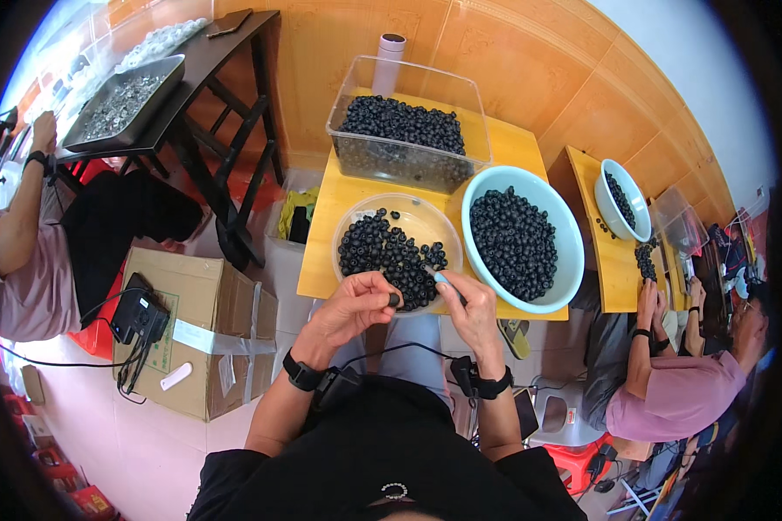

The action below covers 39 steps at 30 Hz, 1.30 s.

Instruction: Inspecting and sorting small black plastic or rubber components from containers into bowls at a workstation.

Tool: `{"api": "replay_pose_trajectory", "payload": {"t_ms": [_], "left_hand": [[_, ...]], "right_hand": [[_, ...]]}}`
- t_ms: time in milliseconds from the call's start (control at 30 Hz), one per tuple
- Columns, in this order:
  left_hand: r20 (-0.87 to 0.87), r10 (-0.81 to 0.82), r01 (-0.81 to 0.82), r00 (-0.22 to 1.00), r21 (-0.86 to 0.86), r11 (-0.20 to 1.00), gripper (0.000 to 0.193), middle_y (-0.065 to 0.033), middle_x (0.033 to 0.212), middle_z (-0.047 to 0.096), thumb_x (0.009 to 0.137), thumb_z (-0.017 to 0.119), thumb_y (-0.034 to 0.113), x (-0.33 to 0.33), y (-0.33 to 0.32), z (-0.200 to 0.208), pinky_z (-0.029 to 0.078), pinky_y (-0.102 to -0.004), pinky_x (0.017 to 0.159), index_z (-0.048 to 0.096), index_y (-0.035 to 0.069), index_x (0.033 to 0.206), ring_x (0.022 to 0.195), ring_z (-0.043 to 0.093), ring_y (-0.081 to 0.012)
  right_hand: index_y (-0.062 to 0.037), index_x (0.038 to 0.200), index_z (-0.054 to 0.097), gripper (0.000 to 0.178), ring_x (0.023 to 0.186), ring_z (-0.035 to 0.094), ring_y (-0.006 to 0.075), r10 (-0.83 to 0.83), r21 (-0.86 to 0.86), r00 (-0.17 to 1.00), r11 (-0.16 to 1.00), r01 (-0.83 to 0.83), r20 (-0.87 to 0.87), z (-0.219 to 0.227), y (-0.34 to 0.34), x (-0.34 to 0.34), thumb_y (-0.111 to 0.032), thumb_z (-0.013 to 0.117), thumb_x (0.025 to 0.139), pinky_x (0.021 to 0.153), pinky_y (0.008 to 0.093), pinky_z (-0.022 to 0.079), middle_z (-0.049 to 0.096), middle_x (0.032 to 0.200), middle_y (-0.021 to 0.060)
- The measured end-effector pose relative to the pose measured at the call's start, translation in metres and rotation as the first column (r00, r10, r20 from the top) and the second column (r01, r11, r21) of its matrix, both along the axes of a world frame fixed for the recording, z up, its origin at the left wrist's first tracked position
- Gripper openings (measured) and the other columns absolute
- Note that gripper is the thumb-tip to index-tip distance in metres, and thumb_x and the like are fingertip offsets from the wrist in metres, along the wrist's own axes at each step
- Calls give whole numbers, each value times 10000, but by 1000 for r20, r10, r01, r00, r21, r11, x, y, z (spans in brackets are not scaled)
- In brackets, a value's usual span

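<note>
At the near edge of a clear round plastic bowl [447, 227], the left hand [352, 306] pinched a small round black piece [394, 300], and the right hand [476, 319], fingers curled in, held a thin grey-tipped tool [440, 278].

Two pale-blue bowls [572, 247] [642, 208]; one round clear dish [434, 221]; one pinched bead [394, 300]. One flask [389, 52]; one metal tray [158, 102]; one large carton [195, 295].

Bead [394, 300] (black) between left fingers [377, 285]

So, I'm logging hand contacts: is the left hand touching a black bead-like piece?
Touching. The head view shows the left hand pinching a black bead-like piece at its fingertips.
</note>
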<state>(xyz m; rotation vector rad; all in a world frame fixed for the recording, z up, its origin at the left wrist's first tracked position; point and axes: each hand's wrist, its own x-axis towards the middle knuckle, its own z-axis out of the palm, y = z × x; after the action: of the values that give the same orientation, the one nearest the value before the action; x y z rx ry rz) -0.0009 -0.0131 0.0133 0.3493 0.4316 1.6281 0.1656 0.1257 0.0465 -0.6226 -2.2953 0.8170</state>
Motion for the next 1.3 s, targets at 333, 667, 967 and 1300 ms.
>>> {"api": "replay_pose_trajectory", "payload": {"t_ms": [333,667,967,1300], "left_hand": [[3,22,-22,1000,-27,999,91,-96,906,645,829,620,4,5,5,-4,576,-247,699,589,11,915,749,661,-144],[-15,31,-31,999,-54,998,100,-98,900,641,826,625,5,6,6,-1,579,-250,699,588,2,920,752,661,-147],[-49,-17,16,999,-30,999,99,-107,898,629,817,632,7,8,2,-2,573,-248,666,572,16,896,724,650,-147],[-129,-72,54,989,-135,989,166,-68,853,630,816,634,24,15,2,-15,566,-234,628,540,44,951,721,646,-125]], "right_hand": [[-37,948,647,181,527,579,222,175,-14,984,985,-174,16,19,-29,0,-138,661,798,465,315,434,603,691,89],[-62,938,640,185,509,564,223,189,42,980,981,-191,58,21,-31,0,-151,678,781,445,329,419,566,655,66],[-58,932,652,165,519,567,240,105,60,994,993,-106,12,-1,-21,-1,-148,661,794,472,328,435,588,680,75],[-40,955,646,255,647,585,248,220,-173,975,961,-217,3,12,-37,0,-75,718,712,552,313,450,575,767,94]]}}
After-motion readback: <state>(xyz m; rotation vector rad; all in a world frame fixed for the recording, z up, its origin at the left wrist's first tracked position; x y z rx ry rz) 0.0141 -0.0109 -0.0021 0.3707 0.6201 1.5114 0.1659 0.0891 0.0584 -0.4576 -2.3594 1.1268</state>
